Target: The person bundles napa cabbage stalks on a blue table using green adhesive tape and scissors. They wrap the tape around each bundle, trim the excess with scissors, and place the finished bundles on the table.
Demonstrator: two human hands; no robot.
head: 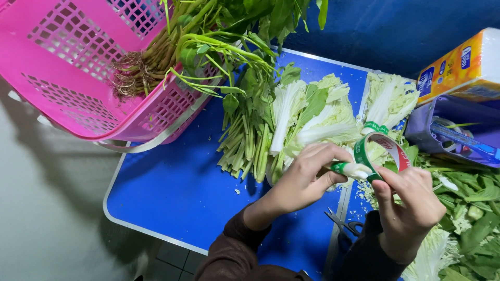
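My left hand [304, 177] pinches the stem end of a small white and green vegetable bundle [350, 169]. My right hand [409, 205] holds a loop of green, red and white tape [380, 143] that curls up from that bundle. Both hands hover over the blue table [177, 192], just in front of a pile of pale cabbage leaves [323, 112] and trimmed green stalks [245, 143].
A pink plastic basket [67, 67] with rooted leafy greens [156, 57] overhangs the table's far left. Scissors [346, 226] lie below my hands. More cut greens [469, 208] fill the right side, beside a purple container [458, 130] and a yellow packet [461, 65].
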